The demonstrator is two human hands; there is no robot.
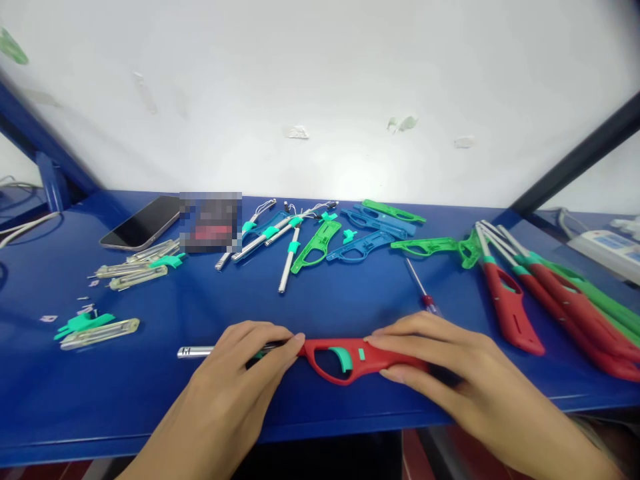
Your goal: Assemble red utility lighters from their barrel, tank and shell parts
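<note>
A red gas lighter (363,360) with a green trigger lies crosswise near the front edge of the blue table, its metal tube pointing left. My left hand (245,373) closes around it where the tube meets the red body, hiding that joint. The handle end is pinched between the thumb and fingers of my right hand (450,367), which covers its tip. Just beyond my right hand lies a screwdriver (423,288) with a red, clear-looking handle. To the right are several red lighters (510,307) with their metal tubes pointing away from me.
Green handle shells (320,245) and blue handle shells (363,247) lie at the back, beside metal tubes with wires (289,260). On the left are clear fuel tanks (100,333), green triggers (83,323) and a phone (143,222). A power strip (613,250) stands far right; a white wall rises behind.
</note>
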